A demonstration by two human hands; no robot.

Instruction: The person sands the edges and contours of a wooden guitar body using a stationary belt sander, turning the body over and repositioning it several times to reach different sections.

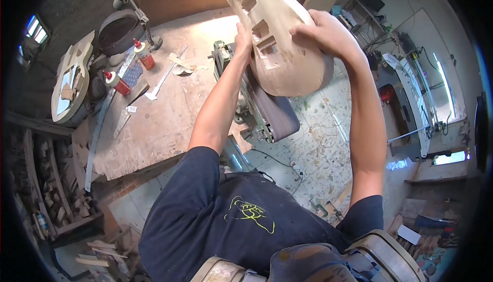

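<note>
In the head view, the pale wooden guitar body [308, 71] is up in front of the person, its rounded end toward them, over the purplish belt [280, 113] of a sander [254, 106] just beside the surface [159, 120]. The left hand [243, 41] grips its left edge, fingers hidden; the right hand [327, 31] grips the opposite edge, thumb on the face near the square cutouts.

The step looks like shaping the body on the sander, though contact with the belt cannot be made out. To do it well, both hands should share the weight, with light, even pressure and a smooth sweep, since a pause would likely leave a flat spot on the curve. The left hand and forearm lie near the sander, so fingertips belong high on the edge, away from the belt. Feet should stay clear of the black cord [270, 157] on the floor [328, 128]. The two glue bottles [145, 59] stand well apart from the sander.
</note>
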